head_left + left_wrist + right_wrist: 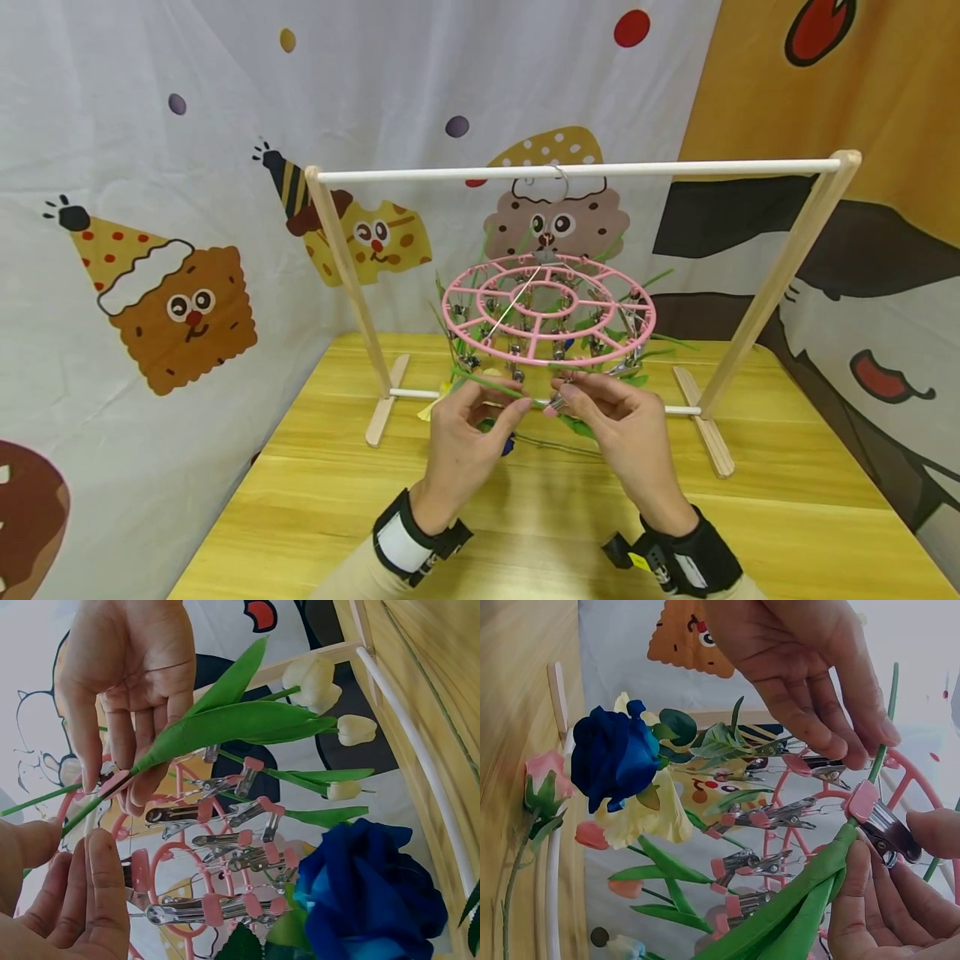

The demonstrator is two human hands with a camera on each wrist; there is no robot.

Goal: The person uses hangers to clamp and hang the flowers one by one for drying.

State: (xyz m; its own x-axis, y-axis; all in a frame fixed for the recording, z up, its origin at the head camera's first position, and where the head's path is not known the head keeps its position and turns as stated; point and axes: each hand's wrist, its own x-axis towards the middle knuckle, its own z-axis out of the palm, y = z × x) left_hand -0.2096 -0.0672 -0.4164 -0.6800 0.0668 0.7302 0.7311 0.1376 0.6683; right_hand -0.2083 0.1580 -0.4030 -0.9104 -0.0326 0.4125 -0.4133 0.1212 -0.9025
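Note:
My left hand [467,433] pinches the thin green stem [879,762] of an artificial flower between thumb and fingers. Just across from it, my right hand [632,433] grips a metal clip [891,831] with pink tips, and those tips sit on the same stem. Broad green leaves [225,735] spread from the stem past the clip, reaching toward a white tulip [356,730] in the left wrist view. Both hands are at the near edge of a round pink hanger [534,350], from which several clips and flowers hang.
The hanger hooks onto the white bar [450,174] of a wooden-legged rack on the wooden table [300,508]. A blue rose [615,754] hangs among the flowers. A pink rose [547,776] lies on the table below. A printed curtain [187,333] stands behind.

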